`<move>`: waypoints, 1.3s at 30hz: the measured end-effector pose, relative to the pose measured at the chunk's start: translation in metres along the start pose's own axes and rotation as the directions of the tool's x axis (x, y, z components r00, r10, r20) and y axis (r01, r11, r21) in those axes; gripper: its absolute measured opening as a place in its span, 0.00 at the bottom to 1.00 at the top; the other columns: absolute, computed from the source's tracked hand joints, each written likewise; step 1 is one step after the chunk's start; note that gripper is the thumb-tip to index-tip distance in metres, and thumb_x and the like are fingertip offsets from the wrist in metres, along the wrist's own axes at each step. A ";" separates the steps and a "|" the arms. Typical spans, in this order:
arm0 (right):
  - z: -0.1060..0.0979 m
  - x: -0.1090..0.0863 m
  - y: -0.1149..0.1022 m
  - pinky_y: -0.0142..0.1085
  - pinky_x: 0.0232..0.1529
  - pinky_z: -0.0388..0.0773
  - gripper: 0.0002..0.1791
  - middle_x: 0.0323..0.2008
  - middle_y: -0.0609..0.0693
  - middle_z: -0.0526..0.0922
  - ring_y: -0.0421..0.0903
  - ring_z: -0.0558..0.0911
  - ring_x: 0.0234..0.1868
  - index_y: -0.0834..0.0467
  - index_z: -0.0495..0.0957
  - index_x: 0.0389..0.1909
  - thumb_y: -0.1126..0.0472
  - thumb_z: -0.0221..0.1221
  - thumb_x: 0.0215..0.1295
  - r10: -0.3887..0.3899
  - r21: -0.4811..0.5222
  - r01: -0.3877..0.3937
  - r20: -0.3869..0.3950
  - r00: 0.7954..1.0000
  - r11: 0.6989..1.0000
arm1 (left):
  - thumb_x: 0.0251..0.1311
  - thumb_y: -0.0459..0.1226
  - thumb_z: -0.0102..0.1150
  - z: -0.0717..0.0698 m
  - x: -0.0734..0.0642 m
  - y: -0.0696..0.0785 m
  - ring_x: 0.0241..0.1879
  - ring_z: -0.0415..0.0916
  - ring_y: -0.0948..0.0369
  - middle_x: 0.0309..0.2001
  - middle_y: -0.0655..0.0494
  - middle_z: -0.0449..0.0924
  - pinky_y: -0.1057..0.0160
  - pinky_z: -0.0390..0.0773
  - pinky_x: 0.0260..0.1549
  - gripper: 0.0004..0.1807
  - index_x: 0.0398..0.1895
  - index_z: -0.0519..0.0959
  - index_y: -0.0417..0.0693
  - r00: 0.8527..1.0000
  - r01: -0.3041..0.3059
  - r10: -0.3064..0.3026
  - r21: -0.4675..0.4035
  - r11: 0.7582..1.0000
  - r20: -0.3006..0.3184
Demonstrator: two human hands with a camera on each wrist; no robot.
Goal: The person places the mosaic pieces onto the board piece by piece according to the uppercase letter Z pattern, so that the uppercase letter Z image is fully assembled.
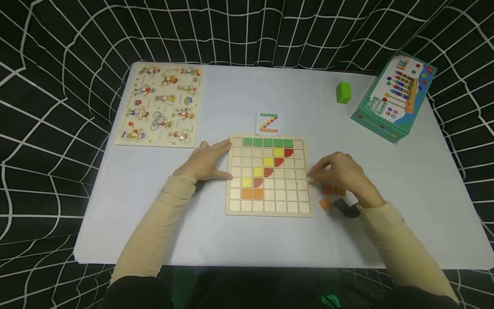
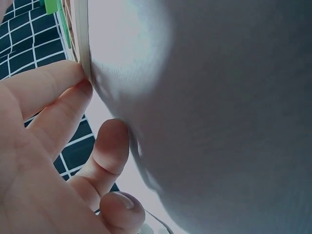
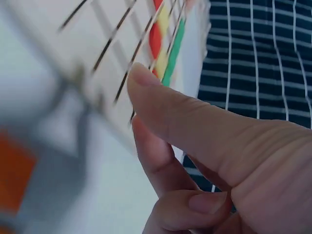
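Note:
A wooden grid board (image 1: 291,207) holds green, yellow, red and orange tiles in a Z-like pattern. The two orange tiles (image 1: 252,194) sit side by side in a lower row. My left hand (image 1: 202,163) touches the board's left edge, its fingers spread toward the upper corner and its thumb lower down. At the right edge are the fingertips of my right hand (image 1: 339,174); in the right wrist view its thumb (image 3: 170,107) overlaps the board, and no tile shows between thumb and forefinger. Loose orange tiles (image 1: 325,204) lie under and beside this hand.
Behind the board lies a small pattern card (image 1: 268,124). A wooden picture puzzle (image 1: 162,105) occupies the back left. Toward the back right stand a green block (image 1: 343,92) and a green game box (image 1: 397,96). White netting borders the white table (image 1: 270,242).

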State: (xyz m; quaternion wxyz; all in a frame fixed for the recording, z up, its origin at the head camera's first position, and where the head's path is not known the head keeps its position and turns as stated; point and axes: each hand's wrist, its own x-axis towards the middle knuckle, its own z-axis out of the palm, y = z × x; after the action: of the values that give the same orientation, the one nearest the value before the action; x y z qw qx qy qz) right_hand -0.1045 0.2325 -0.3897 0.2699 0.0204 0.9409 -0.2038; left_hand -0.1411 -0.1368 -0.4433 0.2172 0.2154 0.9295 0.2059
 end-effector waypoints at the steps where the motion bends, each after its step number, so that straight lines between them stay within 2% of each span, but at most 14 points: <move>1: 0.000 -0.001 0.006 0.42 0.41 0.72 0.19 0.57 0.61 0.85 0.55 0.77 0.51 0.54 0.90 0.45 0.47 0.73 0.59 0.016 -0.004 -0.016 0.002 1.000 1.000 | 0.53 0.56 0.75 0.000 0.000 0.000 0.45 0.62 0.53 0.85 0.58 0.49 0.53 0.67 0.51 0.57 0.82 0.56 0.51 1.000 0.001 -0.001 0.000 1.000 -0.001; 6: 0.001 -0.009 0.033 0.40 0.39 0.70 0.23 0.56 0.62 0.86 0.54 0.79 0.49 0.54 0.89 0.48 0.45 0.74 0.56 0.084 -0.027 -0.083 0.034 0.996 0.996 | 0.53 0.55 0.76 0.000 -0.001 0.000 0.44 0.62 0.53 0.85 0.56 0.49 0.58 0.65 0.48 0.57 0.82 0.56 0.49 1.000 -0.010 0.010 -0.004 1.000 -0.006; 10: 0.004 -0.013 0.046 0.41 0.39 0.70 0.24 0.54 0.60 0.87 0.56 0.80 0.51 0.55 0.89 0.49 0.45 0.76 0.54 0.072 -0.058 -0.070 0.036 0.997 0.996 | 0.53 0.54 0.76 0.000 -0.001 0.000 0.43 0.62 0.53 0.85 0.56 0.50 0.59 0.63 0.46 0.57 0.82 0.56 0.48 1.000 -0.016 0.016 -0.006 1.000 -0.012; 15: 0.007 -0.016 0.051 0.39 0.38 0.71 0.23 0.52 0.59 0.88 0.57 0.81 0.51 0.56 0.89 0.48 0.47 0.75 0.55 0.047 -0.070 -0.045 0.026 0.999 0.997 | 0.53 0.54 0.77 0.001 -0.003 0.000 0.43 0.62 0.54 0.85 0.55 0.50 0.59 0.64 0.45 0.57 0.82 0.56 0.48 1.000 -0.018 0.018 -0.001 1.000 -0.016; 20: 0.005 -0.016 0.049 0.35 0.35 0.70 0.21 0.42 0.56 0.88 0.51 0.79 0.42 0.57 0.89 0.41 0.45 0.75 0.55 0.027 -0.039 -0.026 0.027 0.999 0.999 | 0.53 0.55 0.76 0.000 -0.003 0.002 0.44 0.62 0.53 0.85 0.55 0.50 0.58 0.65 0.47 0.57 0.82 0.56 0.48 1.000 -0.017 0.017 0.003 1.000 -0.010; 25: 0.000 -0.012 0.035 0.33 0.32 0.70 0.20 0.39 0.56 0.89 0.47 0.74 0.38 0.61 0.90 0.38 0.47 0.75 0.57 -0.088 0.055 0.088 -0.006 0.996 0.995 | 0.54 0.55 0.76 -0.001 -0.003 0.002 0.44 0.62 0.53 0.85 0.56 0.50 0.57 0.66 0.48 0.57 0.82 0.56 0.49 1.000 -0.011 0.011 0.007 1.000 -0.007; 27: 0.000 -0.010 0.023 0.32 0.30 0.69 0.18 0.42 0.57 0.90 0.46 0.73 0.38 0.62 0.90 0.38 0.49 0.75 0.58 -0.140 0.085 0.141 -0.017 0.990 0.986 | 0.54 0.55 0.76 -0.001 -0.003 0.002 0.44 0.62 0.53 0.85 0.57 0.50 0.57 0.65 0.47 0.57 0.82 0.56 0.50 1.000 -0.008 0.008 0.010 1.000 -0.006; 31: 0.005 -0.005 -0.005 0.30 0.33 0.69 0.13 0.42 0.57 0.92 0.45 0.74 0.39 0.61 0.91 0.38 0.55 0.74 0.59 -0.202 0.127 0.203 -0.021 0.979 0.971 | 0.53 0.55 0.76 0.000 -0.002 0.001 0.45 0.62 0.53 0.85 0.56 0.50 0.57 0.65 0.47 0.57 0.82 0.56 0.49 1.000 -0.008 0.008 0.015 1.000 -0.005; 35: 0.016 0.003 -0.027 0.30 0.41 0.71 0.10 0.38 0.55 0.93 0.45 0.76 0.44 0.61 0.92 0.35 0.58 0.75 0.58 -0.260 0.134 0.258 -0.006 0.966 0.957 | 0.53 0.55 0.76 0.000 -0.002 0.002 0.45 0.62 0.53 0.85 0.56 0.50 0.57 0.66 0.47 0.57 0.82 0.56 0.49 1.000 -0.005 0.005 0.013 1.000 -0.005; 39: 0.030 0.010 -0.043 0.32 0.42 0.71 0.09 0.36 0.52 0.94 0.46 0.78 0.44 0.58 0.92 0.35 0.57 0.75 0.58 -0.284 0.111 0.279 0.029 0.958 0.954 | 0.53 0.55 0.76 -0.001 -0.003 0.003 0.46 0.63 0.52 0.85 0.57 0.50 0.56 0.67 0.48 0.57 0.82 0.56 0.50 1.000 -0.003 0.003 0.012 1.000 -0.004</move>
State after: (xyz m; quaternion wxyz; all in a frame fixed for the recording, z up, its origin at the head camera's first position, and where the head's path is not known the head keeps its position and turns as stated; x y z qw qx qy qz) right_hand -0.1046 0.1810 -0.4017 0.2574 -0.1042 0.9158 -0.2901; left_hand -0.1383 -0.1363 -0.4401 0.2139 0.2179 0.9307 0.2013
